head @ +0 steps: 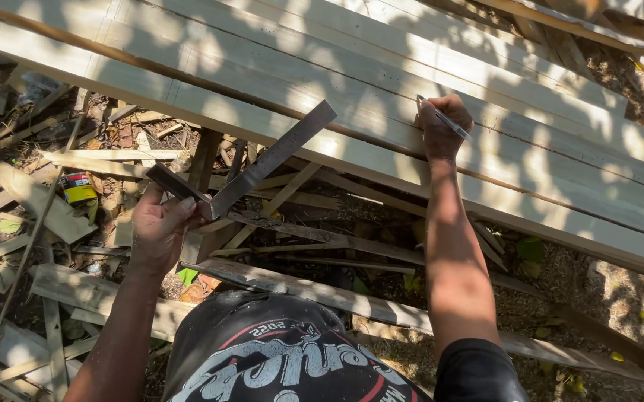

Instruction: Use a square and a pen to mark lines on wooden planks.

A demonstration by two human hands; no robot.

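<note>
Planks (351, 82) of pale, planed wood lie side by side across the upper part of my view, running from upper left down to lower right; I count about five long boards, dappled with leaf shadow, though the far ones crowd together and I cannot be sure of the number. One metal try square (251, 170) is in my left hand (159, 231): the fingers are wrapped tight round its short dark stock, and the long flat blade points up and to the right, its tip reaching the near edge of the closest plank. One pencil (445, 119), thin and grey, is pinched between thumb and fingers of my right hand (441, 130), which rests on the nearest boards, the pencil's upper end over the wood; whether the tip touches the surface I cannot tell. Both forearms are bare, and one dark printed shirt (277, 357) fills the bottom of the frame. Below the boards, several rough slats (322, 290) form the frame that carries them. On the ground to the left lies a heap of scattered offcuts (31, 201), too many to count, and among them one small can (77, 187) with a yellow and red label, well apart from both hands
</note>
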